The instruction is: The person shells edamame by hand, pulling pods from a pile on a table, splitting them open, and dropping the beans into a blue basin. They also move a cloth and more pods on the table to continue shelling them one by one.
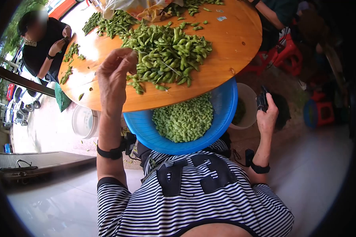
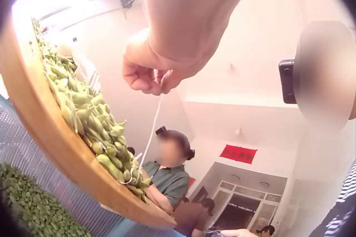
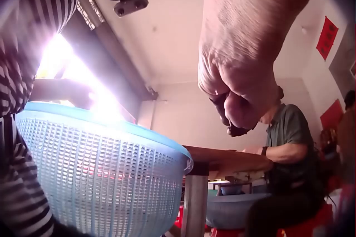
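My left hand (image 1: 115, 75) is raised over the near left side of a pile of green soybean pods (image 1: 166, 51) on the round wooden table (image 1: 241, 23). Its thumb and fingertips pinch a thin white string (image 2: 154, 123), which runs down to the pods in the left wrist view. Out to the right of the table, my right hand (image 1: 267, 114) grips a small black object (image 1: 262, 99); I cannot tell its kind. Between the arms, under the table edge, a blue plastic basket (image 1: 231, 102) holds many shelled green beans (image 1: 182, 122).
A white bucket (image 1: 247, 98) stands right of the basket, another white bucket (image 1: 83, 122) to the left. A person (image 1: 43, 43) sits at the table's left, and another person (image 3: 289, 137) sits across the table. Red stools (image 1: 288, 55) stand at the right. A cloth (image 1: 136, 8) lies at the far edge.
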Demonstrator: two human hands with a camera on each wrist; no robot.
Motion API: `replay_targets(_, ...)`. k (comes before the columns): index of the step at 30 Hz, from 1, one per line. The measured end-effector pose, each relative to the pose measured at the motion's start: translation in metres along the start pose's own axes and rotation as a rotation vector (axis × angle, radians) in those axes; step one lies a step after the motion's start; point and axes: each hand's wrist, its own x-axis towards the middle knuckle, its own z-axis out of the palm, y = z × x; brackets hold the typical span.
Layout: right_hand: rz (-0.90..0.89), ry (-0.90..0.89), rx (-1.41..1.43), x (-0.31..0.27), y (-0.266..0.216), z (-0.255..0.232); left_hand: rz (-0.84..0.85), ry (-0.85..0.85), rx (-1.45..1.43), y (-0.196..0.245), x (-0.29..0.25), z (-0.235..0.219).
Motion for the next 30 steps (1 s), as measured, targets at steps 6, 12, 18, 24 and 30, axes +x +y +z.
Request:
replay_targets(6, 0.047, -0.086, 0.03, -0.001, -0.005, -0.003, 0.122, 0.102, -0.19, 0.038, -0.021, -0.034)
replay_targets(12, 0.036, -0.092, 0.018, -0.002, 0.003, -0.001, 0.001, 0.65, 1.118, 0.053, -0.079, -0.169)
replay_targets(18, -0.013, -0.091, -0.019, -0.004, -0.009, 0.001, -0.062, 0.257, 1.474, 0.011, -0.104, -0.188)
replay_targets(24, -0.083, -0.066, 0.046, -0.003, -0.022, -0.001, 0.21, -0.224, 0.842, -0.022, -0.071, -0.016)
replay_targets(30, -0.032, -0.093, 0.032, -0.005, -0.013, -0.003, 0.296, -0.287, 0.886, -0.042, -0.051, 0.021)
